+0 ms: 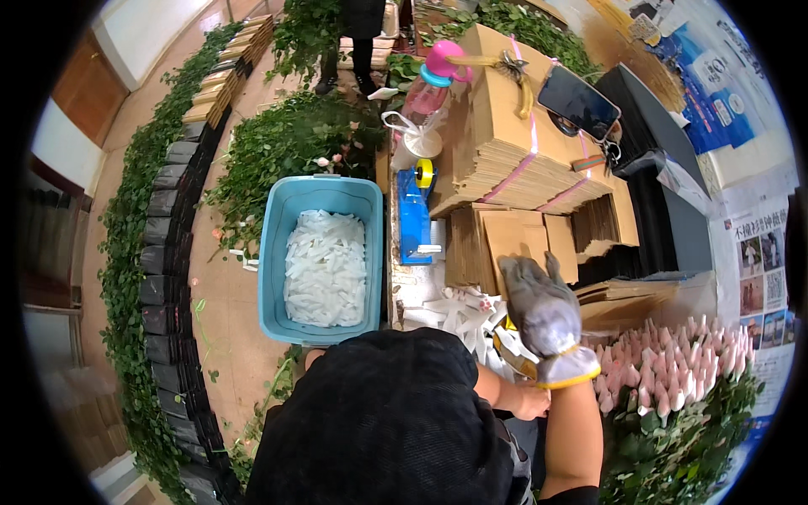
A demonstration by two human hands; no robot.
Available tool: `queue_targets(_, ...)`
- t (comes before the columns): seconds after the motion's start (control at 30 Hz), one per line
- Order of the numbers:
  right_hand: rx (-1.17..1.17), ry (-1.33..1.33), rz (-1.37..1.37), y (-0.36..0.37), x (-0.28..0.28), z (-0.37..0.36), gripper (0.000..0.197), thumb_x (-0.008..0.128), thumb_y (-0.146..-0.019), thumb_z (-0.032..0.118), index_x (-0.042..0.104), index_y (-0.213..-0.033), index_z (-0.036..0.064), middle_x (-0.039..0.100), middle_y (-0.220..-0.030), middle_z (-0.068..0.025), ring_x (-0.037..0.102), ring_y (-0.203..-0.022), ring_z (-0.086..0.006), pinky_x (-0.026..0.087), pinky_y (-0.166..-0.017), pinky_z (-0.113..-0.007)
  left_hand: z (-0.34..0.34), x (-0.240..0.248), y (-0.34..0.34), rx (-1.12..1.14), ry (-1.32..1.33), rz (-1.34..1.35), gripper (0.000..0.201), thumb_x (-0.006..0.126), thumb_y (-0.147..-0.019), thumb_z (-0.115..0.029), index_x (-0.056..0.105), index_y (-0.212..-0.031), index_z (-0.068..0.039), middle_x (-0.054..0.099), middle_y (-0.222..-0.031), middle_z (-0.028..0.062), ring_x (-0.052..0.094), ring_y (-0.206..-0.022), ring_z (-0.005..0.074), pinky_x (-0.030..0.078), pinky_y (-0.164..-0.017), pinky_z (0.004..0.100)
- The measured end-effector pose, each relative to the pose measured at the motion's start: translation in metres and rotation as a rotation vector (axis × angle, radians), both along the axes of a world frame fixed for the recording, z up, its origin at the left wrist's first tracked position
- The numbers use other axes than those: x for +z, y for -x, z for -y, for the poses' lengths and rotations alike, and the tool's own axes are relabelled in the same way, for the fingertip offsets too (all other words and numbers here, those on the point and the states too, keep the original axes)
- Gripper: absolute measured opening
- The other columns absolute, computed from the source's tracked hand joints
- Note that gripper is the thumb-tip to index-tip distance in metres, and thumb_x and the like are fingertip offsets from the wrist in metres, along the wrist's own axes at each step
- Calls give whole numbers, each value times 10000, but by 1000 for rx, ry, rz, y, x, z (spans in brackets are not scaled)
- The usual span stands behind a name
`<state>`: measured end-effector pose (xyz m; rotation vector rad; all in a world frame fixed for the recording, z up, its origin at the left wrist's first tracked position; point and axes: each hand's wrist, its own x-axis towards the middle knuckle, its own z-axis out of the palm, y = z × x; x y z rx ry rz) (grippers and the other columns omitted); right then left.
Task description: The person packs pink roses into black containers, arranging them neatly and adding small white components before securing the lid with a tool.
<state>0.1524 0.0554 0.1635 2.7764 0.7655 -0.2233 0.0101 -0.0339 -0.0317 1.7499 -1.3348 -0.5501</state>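
My right hand (pixel 543 303) wears a grey and white work glove with a yellow-edged cuff. Its fingers point away from me, apart, in front of the cardboard sheets (pixel 515 240). My left hand (pixel 530 401) is bare and closed at the glove's cuff (pixel 569 368), by my right wrist; its fingertips are partly hidden. Beneath and left of the glove lie white foam sleeves (pixel 463 316) on the bench. A yellow and brown object (pixel 515 353) there is partly covered, and I cannot make out its kind.
Left of the bench stands a blue tub (pixel 273 278) of white sleeves. A blue tape dispenser (pixel 412 220), pink-lidded bottle (pixel 425 88), cardboard stack (pixel 497 109), pruning shears (pixel 523 88) and phone (pixel 579 101) are beyond. Sleeved pink roses (pixel 669 370) stand right. Another person's legs (pixel 362 63) show behind.
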Motion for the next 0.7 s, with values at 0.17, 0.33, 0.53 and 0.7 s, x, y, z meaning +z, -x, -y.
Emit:
queue_targets(0.17,-222,-457,435,95,84,69,354,634,-748,99,637,-1101,112,670,-1042,-89,651,-936,-289,511,-808,-385,-19,14,-11,-184,-41,112,273,552,-872,-307,700,-879,-77,680,-896,156,659,-873,339,516,-754,487)
queue_targets(0.33,-761,-1290,318,280,88,127,320,606,-868,217,612,-1128,30,648,-1034,-58,618,-935,-164,504,-832,-310,1,4,9,-342,-213,54,276,525,-886,-305,683,-922,-81,670,-895,174,646,-863,345,511,-742,471)
queue_targets(0.53,-1133,-2119,888,345,38,54,420,724,-773,364,677,-982,4,700,-924,-73,652,-862,-162,515,-736,-299,18,-33,46,-385,-164,161,304,508,-897,-315,670,-926,-60,660,-899,197,635,-876,365,503,-755,475)
queue_targets(0.7,-1203,-1977,1322,381,3,8,464,611,-807,545,687,-955,113,689,-882,-13,640,-849,-151,491,-787,-311,22,-46,65,-501,-174,259,328,493,-906,-323,659,-928,-41,652,-903,216,625,-886,381,496,-766,479)
